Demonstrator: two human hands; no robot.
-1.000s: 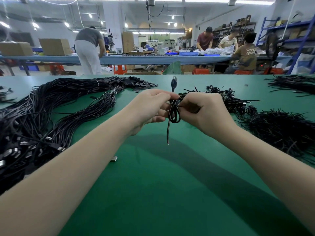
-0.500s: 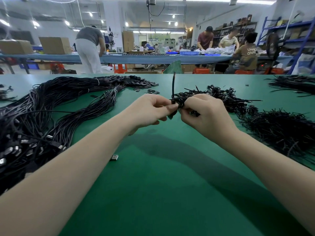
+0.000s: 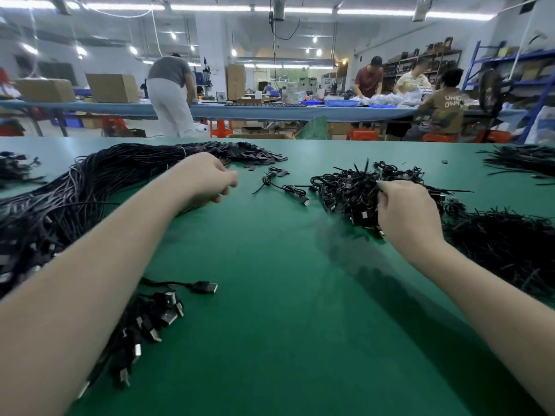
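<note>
Tied cable coils (image 3: 345,193) are heaped right of centre on the green surface (image 3: 270,295). The right hand (image 3: 405,211) is laid on the heap, fingers (image 3: 383,186) buried among the coils; whether one is gripped cannot be told. The left hand (image 3: 204,178) is held over the long loose cable bundle (image 3: 90,187), fingers loosely curled, nothing held. Step judged: fetching the next cable for coiling. A single strand must be separated from the bundle.

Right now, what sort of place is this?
Likely a cable-assembly workshop: long bundle of black USB cables on a green mat, heap of tied black cable coils, workers at a long blue bench behind.
</note>
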